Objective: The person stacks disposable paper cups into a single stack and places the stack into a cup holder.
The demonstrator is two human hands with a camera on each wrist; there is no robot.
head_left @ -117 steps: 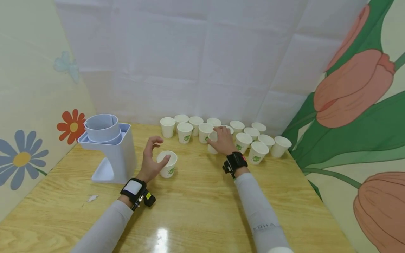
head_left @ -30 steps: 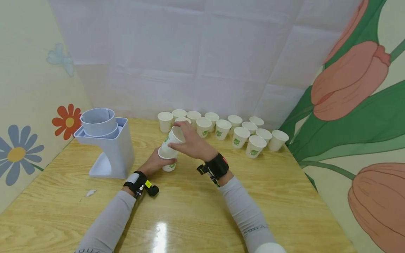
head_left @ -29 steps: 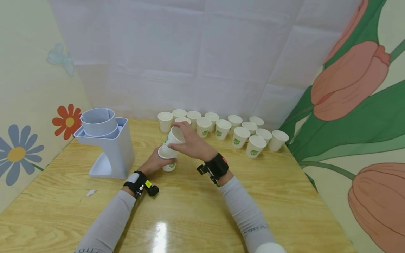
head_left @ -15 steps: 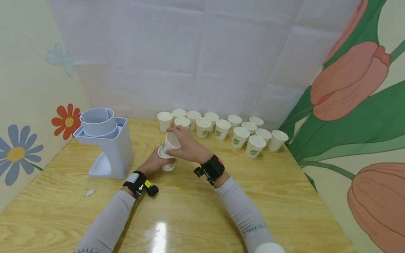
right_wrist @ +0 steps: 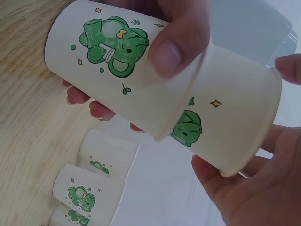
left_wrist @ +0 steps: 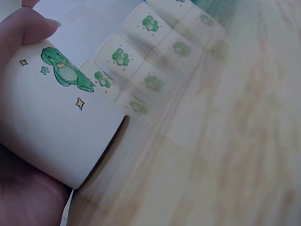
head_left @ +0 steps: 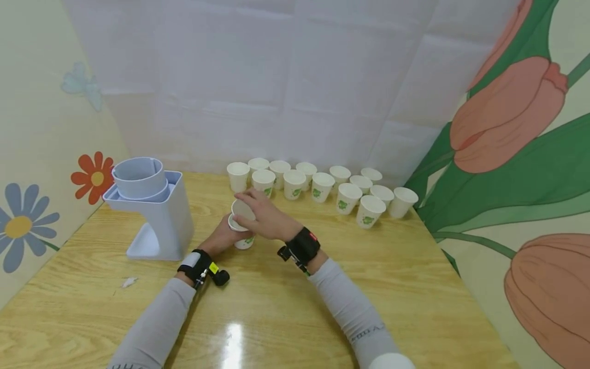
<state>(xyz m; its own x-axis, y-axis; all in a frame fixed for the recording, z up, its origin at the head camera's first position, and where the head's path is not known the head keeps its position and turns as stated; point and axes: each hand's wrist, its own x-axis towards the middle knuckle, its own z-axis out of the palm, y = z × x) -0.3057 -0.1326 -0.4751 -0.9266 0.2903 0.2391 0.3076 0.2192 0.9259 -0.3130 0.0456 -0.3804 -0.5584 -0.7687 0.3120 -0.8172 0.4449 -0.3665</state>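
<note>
My left hand [head_left: 221, 238] grips a white paper cup [right_wrist: 115, 70] printed with a green cartoon animal; the cup stands upright on the table. A second paper cup [right_wrist: 230, 113] sits partway inside it, its rim above the lower cup's rim. My right hand [head_left: 272, 218] holds that upper cup near its rim, thumb on the near side and fingers on the far side. In the left wrist view, the lower cup [left_wrist: 56, 122] fills the left side, with the left fingers around it.
Several upright paper cups [head_left: 294, 184] stand in loose rows along the back of the wooden table [head_left: 276, 318]. To the left is a pale blue plastic stand [head_left: 177, 220] with a round container [head_left: 140, 179] on top. A small white scrap [head_left: 130, 282] lies in front of it.
My right hand brought a cup over from the back group, tilted above the left hand's cup. Since then it has moved down and left, sinking into the lower cup. My left hand stays put.
</note>
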